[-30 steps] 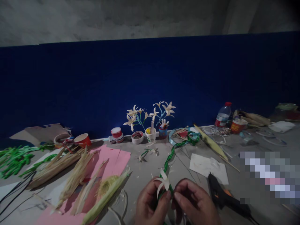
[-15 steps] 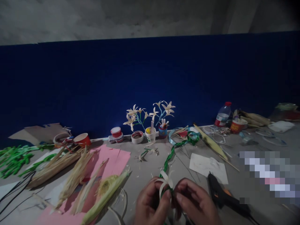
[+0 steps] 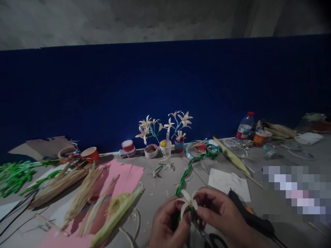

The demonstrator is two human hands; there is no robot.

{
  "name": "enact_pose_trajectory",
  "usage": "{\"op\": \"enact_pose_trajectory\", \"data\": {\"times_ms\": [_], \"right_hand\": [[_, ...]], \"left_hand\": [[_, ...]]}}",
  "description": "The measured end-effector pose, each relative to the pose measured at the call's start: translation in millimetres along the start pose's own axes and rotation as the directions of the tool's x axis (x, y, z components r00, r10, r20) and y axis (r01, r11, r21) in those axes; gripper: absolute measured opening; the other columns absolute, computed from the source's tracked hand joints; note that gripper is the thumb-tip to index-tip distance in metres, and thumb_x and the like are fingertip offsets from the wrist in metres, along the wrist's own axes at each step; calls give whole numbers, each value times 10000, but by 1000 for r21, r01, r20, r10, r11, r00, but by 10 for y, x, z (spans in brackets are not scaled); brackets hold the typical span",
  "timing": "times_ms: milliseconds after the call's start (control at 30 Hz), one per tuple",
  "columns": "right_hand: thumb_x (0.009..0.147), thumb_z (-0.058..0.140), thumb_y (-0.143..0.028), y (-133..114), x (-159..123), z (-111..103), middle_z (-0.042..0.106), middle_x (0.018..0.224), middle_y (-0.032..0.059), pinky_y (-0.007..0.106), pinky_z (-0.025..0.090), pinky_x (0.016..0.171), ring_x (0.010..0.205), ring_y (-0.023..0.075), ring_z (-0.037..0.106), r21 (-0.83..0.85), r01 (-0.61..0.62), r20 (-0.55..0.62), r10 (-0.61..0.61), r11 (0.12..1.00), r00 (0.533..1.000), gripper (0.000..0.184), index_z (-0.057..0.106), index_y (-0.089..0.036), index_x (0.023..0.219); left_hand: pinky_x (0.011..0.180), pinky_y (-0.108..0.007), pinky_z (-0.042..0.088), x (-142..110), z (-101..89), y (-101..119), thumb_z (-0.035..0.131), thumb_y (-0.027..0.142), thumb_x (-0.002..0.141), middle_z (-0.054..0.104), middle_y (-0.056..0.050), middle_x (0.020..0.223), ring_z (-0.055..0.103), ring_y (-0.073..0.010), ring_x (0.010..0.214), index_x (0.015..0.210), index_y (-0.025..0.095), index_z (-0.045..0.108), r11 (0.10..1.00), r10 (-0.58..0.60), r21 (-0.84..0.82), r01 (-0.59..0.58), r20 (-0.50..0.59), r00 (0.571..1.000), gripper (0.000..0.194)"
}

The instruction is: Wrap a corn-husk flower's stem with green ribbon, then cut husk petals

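A white flower (image 3: 186,201) with narrow curved petals is held low in the middle of the view. My left hand (image 3: 169,220) is closed, its thumb and fingers pinching the flower's green-wrapped base. From the roll of green ribbon (image 3: 212,151), a twisted green ribbon (image 3: 184,178) runs down to the fingers of this hand. My right hand (image 3: 219,210) is closed at the flower's right side, fingertips against a petal and the base. Scissors (image 3: 216,240) with dark handles show partly beneath my right hand. The stem's lower end is mostly hidden.
A black glue gun (image 3: 254,218) lies right of my hands, near white paper (image 3: 229,184). Corn husks (image 3: 80,193) and pink paper (image 3: 126,175) spread leftward. Behind stand a white cup (image 3: 165,148), finished flowers (image 3: 146,129) and a bottle (image 3: 245,126) before a blue partition (image 3: 129,86).
The flower has turned and tipped slightly, its petals now spreading more to the right. My right hand has shifted a little up and left, and the scissors' handles now show below it.
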State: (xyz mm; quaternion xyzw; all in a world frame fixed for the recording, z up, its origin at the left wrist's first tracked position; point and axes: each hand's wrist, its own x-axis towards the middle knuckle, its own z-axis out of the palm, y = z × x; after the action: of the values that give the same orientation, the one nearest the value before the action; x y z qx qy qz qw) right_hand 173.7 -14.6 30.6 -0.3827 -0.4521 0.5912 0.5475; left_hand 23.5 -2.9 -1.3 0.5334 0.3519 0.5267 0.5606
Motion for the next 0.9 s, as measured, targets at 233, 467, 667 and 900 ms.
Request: {"op": "enact_pose_trajectory", "data": {"times_ms": [233, 467, 667, 900], "right_hand": [[655, 830, -403, -26, 45, -63, 579, 597, -48, 191, 469, 477, 494, 78, 547, -34, -71, 48, 73, 997, 996, 334, 610, -155, 688], [629, 829, -486, -18, 46, -25, 540, 571, -62, 201, 473, 472, 480, 78, 507, -32, -81, 17, 81, 996, 997, 396, 594, -170, 674], [644, 825, -440, -45, 11, 17, 547, 571, -57, 206, 435, 497, 501, 85, 497, -77, -68, -51, 64, 995, 997, 358, 580, -179, 660], [687, 728, -307, 9, -2, 16, 534, 562, -45, 239, 396, 520, 532, 119, 501, -231, -12, -111, -14, 973, 994, 204, 567, -192, 642]], "left_hand": [[602, -229, 363, 5, -43, 15, 693, 494, 763, 525, 3, 660, 467, -143, 640, 690, 169, 607, 998, -58, 14, 57, 84, 995, 344], [522, -211, 266, 7, -35, 158, 735, 519, 715, 434, 42, 634, 337, -106, 576, 720, 169, 575, 979, -179, -75, 188, 112, 977, 385], [607, -225, 375, -4, -35, 81, 746, 478, 716, 516, 15, 686, 457, -144, 655, 716, 179, 629, 995, -90, -39, 91, 28, 996, 321], [689, -253, 429, -24, -23, -23, 704, 387, 733, 584, -26, 785, 537, -190, 751, 794, 180, 638, 984, 35, 174, -23, -66, 997, 226]]}}
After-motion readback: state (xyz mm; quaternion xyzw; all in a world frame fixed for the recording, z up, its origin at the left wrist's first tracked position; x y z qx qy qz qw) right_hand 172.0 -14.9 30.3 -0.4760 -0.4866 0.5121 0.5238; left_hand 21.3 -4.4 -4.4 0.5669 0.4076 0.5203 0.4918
